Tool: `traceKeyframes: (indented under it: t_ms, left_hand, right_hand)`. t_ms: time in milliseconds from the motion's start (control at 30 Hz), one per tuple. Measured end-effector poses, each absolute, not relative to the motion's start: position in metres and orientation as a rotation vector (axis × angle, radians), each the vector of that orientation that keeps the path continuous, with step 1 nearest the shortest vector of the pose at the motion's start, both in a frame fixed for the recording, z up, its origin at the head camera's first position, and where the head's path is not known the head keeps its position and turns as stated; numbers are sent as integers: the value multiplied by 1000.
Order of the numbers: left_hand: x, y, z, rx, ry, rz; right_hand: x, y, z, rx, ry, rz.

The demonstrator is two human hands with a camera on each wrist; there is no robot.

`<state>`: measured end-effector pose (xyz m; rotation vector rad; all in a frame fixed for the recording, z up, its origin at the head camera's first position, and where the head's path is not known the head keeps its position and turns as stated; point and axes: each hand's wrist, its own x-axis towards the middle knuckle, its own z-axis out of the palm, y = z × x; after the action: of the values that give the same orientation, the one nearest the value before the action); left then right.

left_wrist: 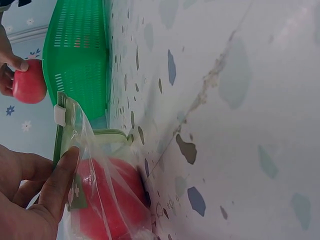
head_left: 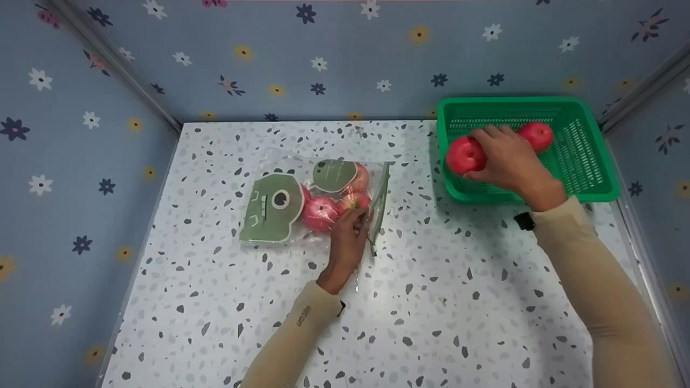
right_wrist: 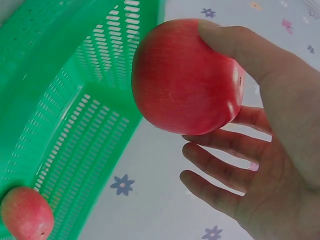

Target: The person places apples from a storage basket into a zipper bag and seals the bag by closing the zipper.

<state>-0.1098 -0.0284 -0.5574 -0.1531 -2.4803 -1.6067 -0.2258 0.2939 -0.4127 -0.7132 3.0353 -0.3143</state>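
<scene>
While the right hand has the held apple over the left side of the basket, the left hand is on the bag, left of the basket and a bit nearer the person. Right: thumb and index clamped on the apple, the other fingers spread below. Left: fingertips pinching the bag near its zip edge, by the white slider. Spare apple is inside the basket, right of the held one; bagged apples lie well left of the basket. To do this well, I'd bring more fingers under the apple, since round and glossy probably means slippy, and lift clear of the basket rim before going sideways. Keep the pinch on one film layer so the mouth doesn't collapse; slider should stay out of the way. Writing: left sleeve, below and left of the basket, seems to read "Let's Slim". Bag has a green one-eyed cartoon; pale marks on its other green patch, can't read them. No brand legible.
</scene>
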Motion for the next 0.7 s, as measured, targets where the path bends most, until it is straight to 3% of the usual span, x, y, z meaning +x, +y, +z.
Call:
traceKeyframes:
  t_ms: [700]
  left_hand:
    - [-109, -27, -555, -154, -2475, -1581]
  right_hand:
    - [-189, 239, -434, -990, 3035, -296]
